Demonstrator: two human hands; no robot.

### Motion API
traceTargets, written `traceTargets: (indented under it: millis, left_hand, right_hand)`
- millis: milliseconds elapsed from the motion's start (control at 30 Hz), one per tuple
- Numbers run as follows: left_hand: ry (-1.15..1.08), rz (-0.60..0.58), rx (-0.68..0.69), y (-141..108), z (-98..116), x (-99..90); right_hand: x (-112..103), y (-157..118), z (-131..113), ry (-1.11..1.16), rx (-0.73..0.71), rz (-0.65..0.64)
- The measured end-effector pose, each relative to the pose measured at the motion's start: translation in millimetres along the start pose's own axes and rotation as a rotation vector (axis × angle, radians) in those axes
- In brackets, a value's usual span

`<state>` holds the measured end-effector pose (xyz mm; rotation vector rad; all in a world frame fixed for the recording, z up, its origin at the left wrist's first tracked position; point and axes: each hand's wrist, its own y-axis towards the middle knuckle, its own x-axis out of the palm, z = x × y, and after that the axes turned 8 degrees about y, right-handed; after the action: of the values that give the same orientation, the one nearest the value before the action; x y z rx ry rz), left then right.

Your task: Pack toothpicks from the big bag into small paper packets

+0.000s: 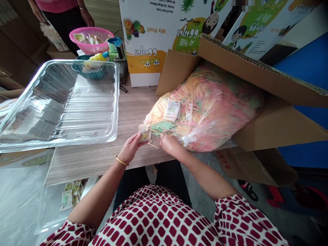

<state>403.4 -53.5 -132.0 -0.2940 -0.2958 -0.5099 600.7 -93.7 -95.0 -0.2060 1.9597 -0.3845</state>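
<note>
Left hand (131, 147), grip closed on a printed rectangular plastic packet (145, 132); right hand (169, 144) beside thin green sticks (162, 127), its grip too obscured to judge.

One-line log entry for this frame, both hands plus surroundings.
left hand: holding small packet | right hand: by green sticks, grip unclear | bag: partly in open carton | packets: on bag

Soft light; dim, stretched edges.
</note>
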Motion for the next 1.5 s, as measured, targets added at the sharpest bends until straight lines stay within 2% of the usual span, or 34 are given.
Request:
traceTargets:
  millis: [100,200,267,367,433,533,633,733,767,800,900,933,967,1067,1167,1267,1367,1433,1500]
  left_hand:
    - [0.116,-0.044,0.041,-2.2,-0.1,1.5]
    - [0.209,-0.085,0.065,-3.8,1.5,1.7]
    - [0.248,-0.11,0.084,-4.4,1.8,1.7]
    - [0.283,-0.144,0.112,-5.1,1.7,2.1]
    - [0.288,-0.15,0.116,-5.7,2.1,2.7]
    - [0.32,-0.152,0.124,-6.6,3.1,3.5]
    - [0.332,-0.167,0.11,-6.7,3.3,3.5]
    - [0.161,-0.171,-0.006,-5.7,3.2,2.9]
    - [0.079,-0.166,-0.066,-5.2,3.4,2.7]
    - [0.001,-0.159,-0.123,-4.6,3.9,2.3]
    - [-0.13,-0.135,-0.212,-2.8,5.8,-0.5]
    - [-0.136,-0.129,-0.209,-2.2,6.1,-2.3]
    - [-0.13,-0.124,-0.196,-1.5,6.1,-4.5]
    - [-0.086,-0.11,-0.17,0.2,4.2,-11.9]
    - [-0.055,-0.104,-0.177,1.2,2.0,-16.2]
    - [-0.068,-0.074,-0.163,1.0,1.1,-16.1]
    - [-0.045,-0.043,-0.115,-0.2,0.1,-15.3]
    - [-0.002,-0.068,-0.084,-1.0,-1.1,-15.1]
    - [0.051,-0.086,-0.064,-1.5,-2.2,-14.4]
  right_hand:
    - [-18.7,1.5,-3.1,0.383,0.006,0.14]
    - [-33.1,-1.2,-11.1,0.93,-0.145,0.256]
    - [-36.2,-0.5,-15.7,1.074,-0.257,0.342]
    - [-32.4,3.7,-18.2,0.983,-0.373,0.433]
    - [-28.0,5.4,-17.4,0.866,-0.409,0.425]
    - [-24.7,2.6,-15.4,0.787,-0.444,0.314]
    - [-29.4,-3.8,-15.1,0.858,-0.466,0.174]
    - [-39.3,-5.2,-15.5,0.831,-0.507,-0.022]
    - [-42.5,-3.8,-15.1,0.817,-0.502,-0.036]
    - [-45.1,-1.9,-14.2,0.819,-0.476,0.003]
    - [-45.6,2.9,-9.9,0.784,-0.307,0.261]
    - [-42.1,2.6,-8.9,0.692,-0.246,0.277]
    - [-36.3,1.1,-8.6,0.553,-0.196,0.232]
    - [-7.8,-7.7,-14.4,0.078,-0.128,-0.011]
    - [21.0,-12.8,-25.0,-0.106,-0.093,-0.069]
    - [26.3,-8.5,-27.5,-0.081,-0.063,-0.047]
    - [7.3,-2.5,-18.4,0.023,-0.014,0.017]
    - [-9.1,-0.4,-10.8,0.28,-0.006,0.103]
    - [-21.3,1.3,-6.6,0.651,-0.053,0.192]
